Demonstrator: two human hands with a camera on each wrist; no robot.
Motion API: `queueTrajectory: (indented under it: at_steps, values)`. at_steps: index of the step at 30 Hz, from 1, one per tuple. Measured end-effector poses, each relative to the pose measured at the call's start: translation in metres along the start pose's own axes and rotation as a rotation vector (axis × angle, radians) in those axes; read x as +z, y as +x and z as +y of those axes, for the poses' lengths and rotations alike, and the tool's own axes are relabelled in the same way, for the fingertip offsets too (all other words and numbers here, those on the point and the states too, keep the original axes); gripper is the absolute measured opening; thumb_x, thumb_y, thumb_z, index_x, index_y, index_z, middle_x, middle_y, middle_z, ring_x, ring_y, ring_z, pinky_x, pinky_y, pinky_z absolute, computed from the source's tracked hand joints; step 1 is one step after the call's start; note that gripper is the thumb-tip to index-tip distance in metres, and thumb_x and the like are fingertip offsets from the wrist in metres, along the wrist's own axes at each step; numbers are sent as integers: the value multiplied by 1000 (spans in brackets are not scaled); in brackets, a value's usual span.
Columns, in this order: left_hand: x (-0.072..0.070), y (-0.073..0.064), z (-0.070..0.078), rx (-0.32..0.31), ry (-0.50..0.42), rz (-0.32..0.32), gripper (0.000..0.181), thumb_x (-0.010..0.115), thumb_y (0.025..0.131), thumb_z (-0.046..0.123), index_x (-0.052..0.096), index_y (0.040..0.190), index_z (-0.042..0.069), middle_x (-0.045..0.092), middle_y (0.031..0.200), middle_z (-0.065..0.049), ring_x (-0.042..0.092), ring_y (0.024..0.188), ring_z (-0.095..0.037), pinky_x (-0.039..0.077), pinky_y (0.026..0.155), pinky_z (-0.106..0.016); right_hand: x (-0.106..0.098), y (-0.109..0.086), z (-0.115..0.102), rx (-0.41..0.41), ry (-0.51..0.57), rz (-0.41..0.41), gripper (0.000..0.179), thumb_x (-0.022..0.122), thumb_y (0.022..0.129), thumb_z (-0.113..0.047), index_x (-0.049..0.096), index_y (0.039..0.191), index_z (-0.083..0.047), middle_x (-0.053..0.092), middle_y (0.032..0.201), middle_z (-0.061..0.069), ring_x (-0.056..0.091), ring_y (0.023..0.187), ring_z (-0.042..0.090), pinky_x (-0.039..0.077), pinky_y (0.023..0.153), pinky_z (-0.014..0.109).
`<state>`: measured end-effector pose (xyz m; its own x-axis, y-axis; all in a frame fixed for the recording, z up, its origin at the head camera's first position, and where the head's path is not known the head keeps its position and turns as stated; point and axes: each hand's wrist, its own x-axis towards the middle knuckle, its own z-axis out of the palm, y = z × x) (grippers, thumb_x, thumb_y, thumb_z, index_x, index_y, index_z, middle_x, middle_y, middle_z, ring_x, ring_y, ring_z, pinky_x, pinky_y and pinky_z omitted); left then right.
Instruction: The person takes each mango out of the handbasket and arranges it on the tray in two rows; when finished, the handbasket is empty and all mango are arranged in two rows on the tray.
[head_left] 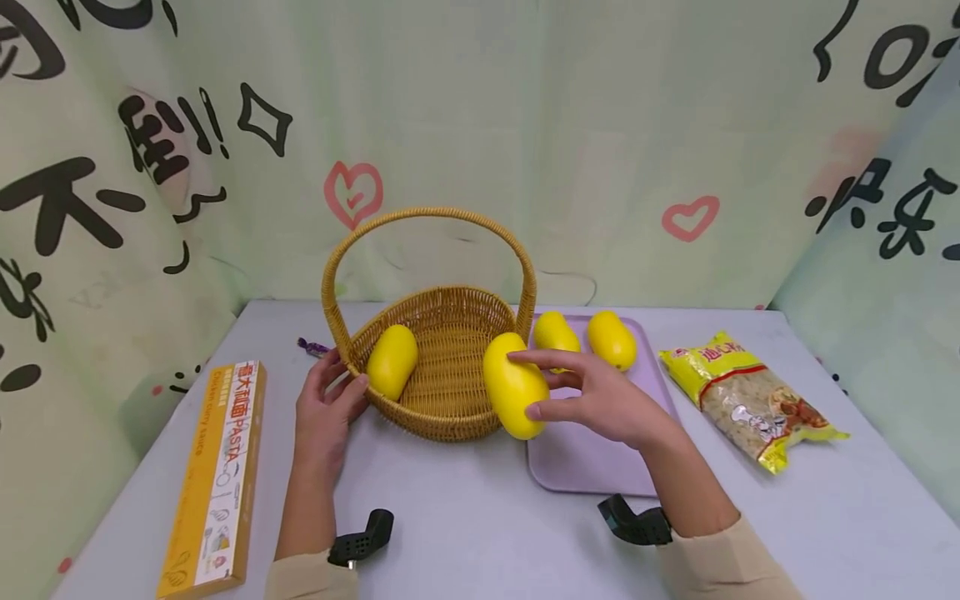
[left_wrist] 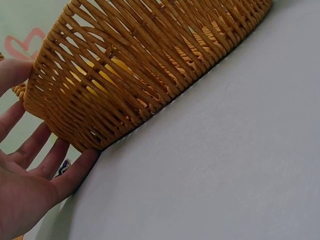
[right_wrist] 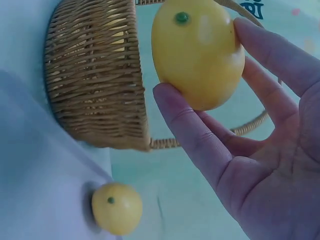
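Observation:
A wicker basket (head_left: 450,425) with a tall arched handle stands in the middle of the table, with one yellow mango (head_left: 392,362) lying in its left side. My left hand (head_left: 330,396) holds the basket's left side, thumb at the rim and fingers spread along the outer weave (left_wrist: 75,100). Between thumb and fingertips, my right hand (head_left: 600,396) pinches another mango (head_left: 513,387), raised at the basket's right rim. The green stem spot on this held mango (right_wrist: 200,55) shows in the right wrist view. Two more mangoes (head_left: 556,333) (head_left: 612,340) lie on a purple tray (head_left: 592,462) to the right.
On the left lies a long pasta box (head_left: 213,479). A bag of dry food (head_left: 750,400) rests right of the tray. Behind the left hand is a small purple wrapped item (head_left: 313,347). A printed curtain (head_left: 600,150) hangs behind the table.

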<state>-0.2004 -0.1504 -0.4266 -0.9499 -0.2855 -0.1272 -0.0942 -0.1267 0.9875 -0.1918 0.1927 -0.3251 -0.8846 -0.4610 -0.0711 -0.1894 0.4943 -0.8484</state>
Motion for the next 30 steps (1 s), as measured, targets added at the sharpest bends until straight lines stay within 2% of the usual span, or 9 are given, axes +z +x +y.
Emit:
queueTrajectory:
  at_steps: [6, 13, 18, 24, 30]
  values:
    - [-1, -1, 0, -4, -11, 6, 68, 70, 99, 17, 40, 159, 27, 43, 159, -5, 48, 142, -24, 54, 106, -32, -4, -17, 18, 17, 40, 35, 59, 80, 90, -27, 60, 146, -24, 54, 153, 8, 57, 125, 34, 56, 95, 38]
    - [1, 0, -2, -9, -3, 12, 66, 71, 99, 19, 41, 157, 30, 45, 157, -2, 50, 141, -20, 55, 105, -29, -16, -28, 34, 30, 23, 71, 59, 79, 92, -26, 59, 147, -21, 54, 152, 11, 56, 126, 37, 56, 96, 38]
    - [3, 2, -3, -7, -27, 7, 66, 71, 98, 17, 42, 156, 30, 46, 155, -3, 50, 140, -21, 56, 102, -27, -26, -36, 42, 124, -13, 70, 60, 79, 91, -30, 58, 147, -23, 52, 153, 12, 54, 127, 38, 56, 94, 38]
    - [4, 3, -2, -9, -28, -4, 67, 71, 98, 17, 42, 157, 29, 45, 157, -4, 50, 140, -22, 55, 103, -29, -28, -34, 55, 144, -62, 28, 58, 79, 91, -28, 60, 146, -22, 56, 149, 13, 56, 122, 36, 55, 93, 37]
    - [1, 2, -1, -17, -15, 8, 68, 71, 99, 16, 40, 158, 28, 45, 157, -3, 50, 140, -21, 55, 104, -29, -20, -27, 68, 140, -45, -58, 58, 81, 89, -27, 62, 144, -17, 58, 147, 18, 63, 113, 28, 54, 95, 37]
